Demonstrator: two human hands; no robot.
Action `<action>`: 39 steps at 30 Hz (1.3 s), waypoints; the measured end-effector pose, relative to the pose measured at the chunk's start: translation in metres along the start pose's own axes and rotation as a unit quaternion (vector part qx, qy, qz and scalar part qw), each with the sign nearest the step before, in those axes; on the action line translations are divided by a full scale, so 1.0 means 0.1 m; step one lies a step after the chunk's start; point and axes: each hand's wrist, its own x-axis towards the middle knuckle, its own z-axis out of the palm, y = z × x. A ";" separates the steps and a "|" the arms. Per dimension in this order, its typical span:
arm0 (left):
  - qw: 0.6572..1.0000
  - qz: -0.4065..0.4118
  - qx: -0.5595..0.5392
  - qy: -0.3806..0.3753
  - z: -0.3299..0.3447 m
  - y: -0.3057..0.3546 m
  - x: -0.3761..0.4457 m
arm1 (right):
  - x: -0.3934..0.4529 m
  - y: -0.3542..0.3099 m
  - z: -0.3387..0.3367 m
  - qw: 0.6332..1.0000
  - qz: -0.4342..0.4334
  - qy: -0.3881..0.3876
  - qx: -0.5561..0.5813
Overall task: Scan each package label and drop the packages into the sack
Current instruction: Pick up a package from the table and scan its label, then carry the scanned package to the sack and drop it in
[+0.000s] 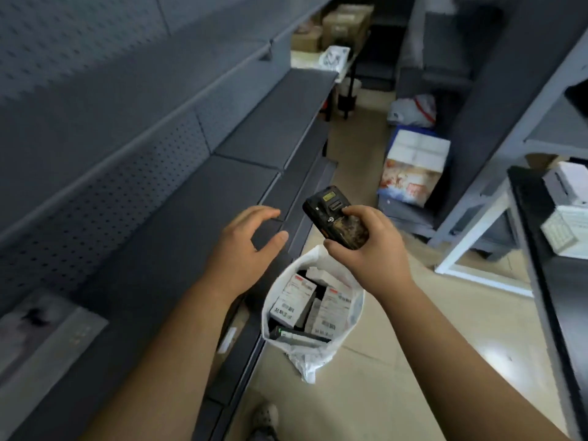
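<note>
A white sack (318, 354) stands open on the floor beside the shelf, with several labelled white packages (292, 300) and a dark box inside. My right hand (369, 246) grips a black handheld scanner (334, 216) just above the sack's mouth. My left hand (248, 246) hovers over the dark shelf (178, 218), fingers spread and loosely curved, holding nothing.
A grey pegboard shelving unit (95, 122) runs along the left. A printed carton (413, 167) and a white bag (413, 109) sit on the floor ahead. A white printer (569, 186) and a keyboard stand on a counter at right. Brown boxes (343, 23) are stacked far back.
</note>
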 end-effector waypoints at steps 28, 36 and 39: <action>0.691 -0.415 0.280 0.522 -2.38 2.82 -8.39 | -6.33 -4.01 0.49 0.692 -0.474 -0.465 0.282; 0.538 -0.519 0.304 0.590 -2.54 3.39 -10.39 | -8.65 -4.81 0.68 0.561 -0.533 -0.569 0.278; 0.487 -0.552 0.307 0.603 -2.65 3.47 -11.01 | -9.43 -5.08 0.85 0.509 -0.539 -0.607 0.286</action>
